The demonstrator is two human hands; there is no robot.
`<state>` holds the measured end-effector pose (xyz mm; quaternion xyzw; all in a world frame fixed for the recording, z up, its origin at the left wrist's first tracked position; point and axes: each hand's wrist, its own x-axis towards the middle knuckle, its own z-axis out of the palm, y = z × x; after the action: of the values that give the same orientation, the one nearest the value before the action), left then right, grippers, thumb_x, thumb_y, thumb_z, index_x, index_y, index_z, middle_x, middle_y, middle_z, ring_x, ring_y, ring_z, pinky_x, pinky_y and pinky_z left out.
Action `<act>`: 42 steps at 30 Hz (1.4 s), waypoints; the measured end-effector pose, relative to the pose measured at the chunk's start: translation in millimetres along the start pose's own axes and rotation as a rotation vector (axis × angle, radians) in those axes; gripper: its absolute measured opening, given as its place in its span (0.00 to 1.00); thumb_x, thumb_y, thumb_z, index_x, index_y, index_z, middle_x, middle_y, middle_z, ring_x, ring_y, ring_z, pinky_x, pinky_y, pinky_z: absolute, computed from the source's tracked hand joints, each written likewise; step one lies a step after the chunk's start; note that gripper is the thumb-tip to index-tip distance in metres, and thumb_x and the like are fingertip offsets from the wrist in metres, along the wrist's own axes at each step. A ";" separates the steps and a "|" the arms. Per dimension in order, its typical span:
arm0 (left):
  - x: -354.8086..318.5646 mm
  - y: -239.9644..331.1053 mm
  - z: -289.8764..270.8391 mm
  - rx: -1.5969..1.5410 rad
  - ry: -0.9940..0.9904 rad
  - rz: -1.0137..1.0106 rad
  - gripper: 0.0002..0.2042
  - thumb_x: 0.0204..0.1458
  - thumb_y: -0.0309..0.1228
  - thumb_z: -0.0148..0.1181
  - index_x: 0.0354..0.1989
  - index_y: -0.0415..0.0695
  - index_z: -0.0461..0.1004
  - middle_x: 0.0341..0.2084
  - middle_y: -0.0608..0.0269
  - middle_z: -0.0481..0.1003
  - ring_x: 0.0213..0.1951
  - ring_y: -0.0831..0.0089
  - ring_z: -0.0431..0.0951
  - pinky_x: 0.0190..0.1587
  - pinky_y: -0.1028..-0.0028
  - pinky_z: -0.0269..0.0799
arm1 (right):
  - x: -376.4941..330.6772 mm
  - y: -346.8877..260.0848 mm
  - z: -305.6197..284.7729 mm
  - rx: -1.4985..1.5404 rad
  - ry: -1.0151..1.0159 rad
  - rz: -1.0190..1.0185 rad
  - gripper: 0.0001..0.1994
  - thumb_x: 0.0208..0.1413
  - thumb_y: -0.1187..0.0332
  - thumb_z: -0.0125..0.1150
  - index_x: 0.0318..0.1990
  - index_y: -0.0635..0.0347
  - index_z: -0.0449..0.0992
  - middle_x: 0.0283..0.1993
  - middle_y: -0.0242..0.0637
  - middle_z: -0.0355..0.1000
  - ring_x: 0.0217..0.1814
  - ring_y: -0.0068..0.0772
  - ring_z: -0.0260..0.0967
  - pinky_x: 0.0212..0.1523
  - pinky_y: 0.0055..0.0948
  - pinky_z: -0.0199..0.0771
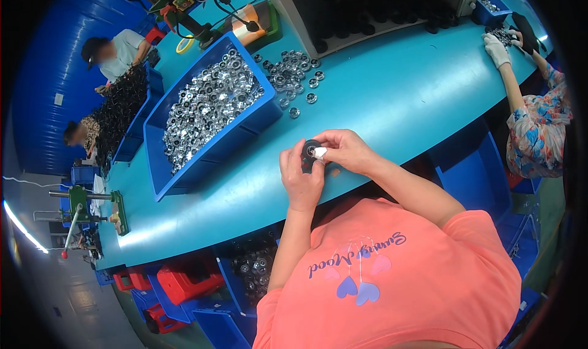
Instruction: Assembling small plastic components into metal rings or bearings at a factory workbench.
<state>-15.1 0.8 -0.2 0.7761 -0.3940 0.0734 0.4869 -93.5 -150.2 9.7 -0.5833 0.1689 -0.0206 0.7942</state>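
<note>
Over the teal bench, near its front edge, my left hand (300,180) is closed around a small black wheel (311,147) with a pale hub. My right hand (348,152) meets it from the other side, fingers curled in against the wheel's face and rim. Something small and white (320,153) shows at my right thumb tip; whether it is a wrap or a bit of cloth I cannot tell. Left of my hands stands a large blue bin (245,127) heaped with shiny clear-and-black wheel hubs (211,98). More loose hubs (291,73) lie beside it.
A grey machine housing (288,12) with black wheels inside is at the back. A green press (177,6) stands behind the bin, another (116,214) far left. Co-workers sit at left and right, one in white gloves (497,50). Blue crates and red stools (190,281) are below the bench.
</note>
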 end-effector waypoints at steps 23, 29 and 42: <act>-39.7 -0.1 -132.5 0.084 0.113 -0.491 0.17 0.53 0.25 0.70 0.52 0.40 0.81 0.40 0.60 0.79 0.39 0.72 0.79 0.44 0.73 0.76 | 76.2 -105.3 -202.3 -0.971 0.583 -0.512 0.15 0.59 0.65 0.64 0.53 0.58 0.82 0.52 0.46 0.79 0.55 0.45 0.77 0.56 0.41 0.78; -10.5 14.7 -78.0 -0.133 -0.333 -0.461 0.14 0.55 0.26 0.69 0.51 0.40 0.82 0.37 0.62 0.82 0.37 0.76 0.80 0.43 0.73 0.77 | 185.5 -133.0 -207.5 -1.207 0.690 -0.519 0.22 0.62 0.62 0.61 0.62 0.57 0.76 0.63 0.49 0.73 0.66 0.55 0.69 0.66 0.46 0.71; 41.7 0.9 71.6 -0.537 -0.708 -0.296 0.07 0.60 0.24 0.66 0.45 0.39 0.83 0.37 0.58 0.85 0.38 0.75 0.84 0.41 0.75 0.79 | 359.4 -176.1 -209.5 -1.255 0.820 -0.325 0.24 0.60 0.59 0.61 0.63 0.54 0.74 0.66 0.48 0.69 0.68 0.53 0.66 0.68 0.45 0.68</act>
<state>-6.7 -80.2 -15.6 0.6480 -0.4257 -0.3706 0.5114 212.8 -481.6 31.4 -0.8881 0.3420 -0.2521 0.1753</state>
